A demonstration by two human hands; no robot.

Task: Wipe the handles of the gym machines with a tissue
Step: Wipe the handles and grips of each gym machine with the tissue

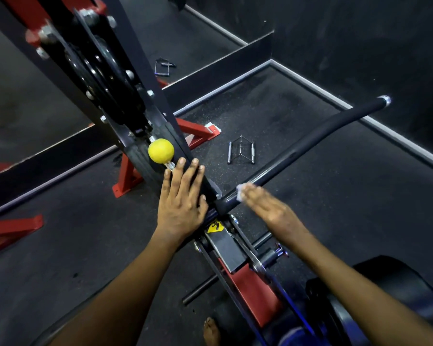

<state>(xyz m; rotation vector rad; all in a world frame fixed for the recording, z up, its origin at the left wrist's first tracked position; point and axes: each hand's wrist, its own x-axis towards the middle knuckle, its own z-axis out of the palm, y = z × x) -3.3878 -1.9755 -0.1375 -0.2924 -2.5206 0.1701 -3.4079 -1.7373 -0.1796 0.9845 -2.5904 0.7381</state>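
The left hand [181, 203] is laid flat, fingers straight, on the black machine frame [160, 136]. A white tissue [241, 193] is pressed against the long black handle [308, 143] under the blurred right hand [265, 208], whose fingers look straight.

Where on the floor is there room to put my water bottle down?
Bare floor lies right of the black handle bar, toward the wall. More lies left of the left hand, past the red foot. It is crowded around the metal V-handle.
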